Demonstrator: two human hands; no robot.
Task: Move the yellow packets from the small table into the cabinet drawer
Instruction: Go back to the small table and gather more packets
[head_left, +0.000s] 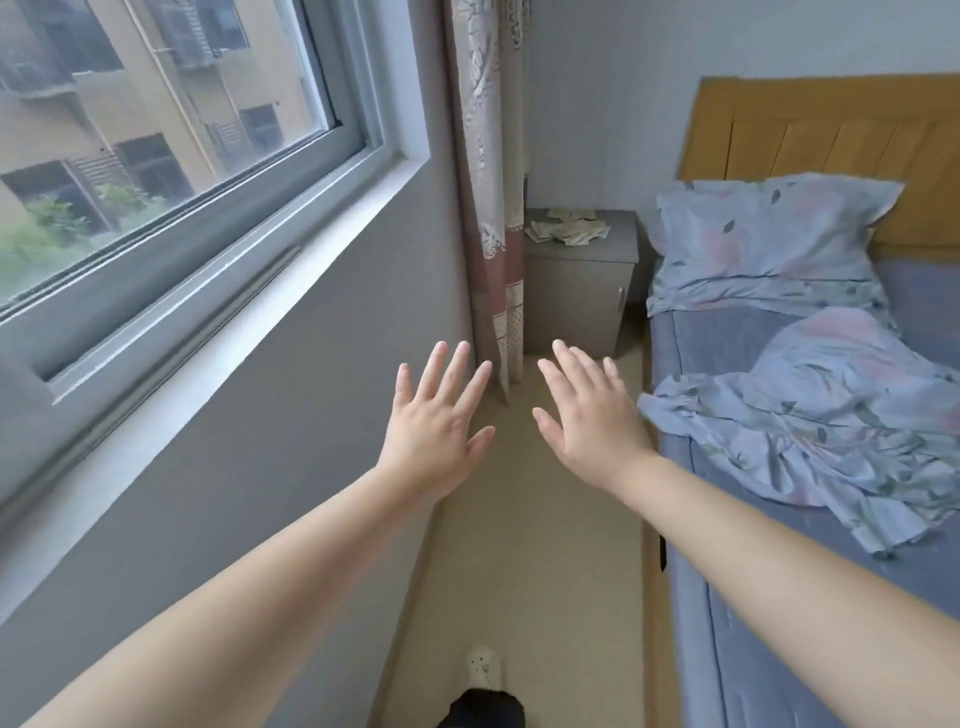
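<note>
Several pale yellow packets (567, 229) lie scattered on top of a small grey bedside cabinet (576, 296) in the far corner, between the curtain and the bed. Its front is closed, with a small handle at the right edge. My left hand (435, 415) and my right hand (587, 415) are stretched out in front of me at mid-frame, fingers straight and spread, backs up, holding nothing. Both hands are well short of the cabinet, above the floor of the narrow aisle.
A wall with a window (156, 130) runs along the left. A patterned curtain (493, 182) hangs beside the cabinet. A bed (779, 597) with a pillow (769, 228) and a crumpled sheet fills the right. A beige floor strip (524, 545) leads to the cabinet; my slippered foot (483, 670) is below.
</note>
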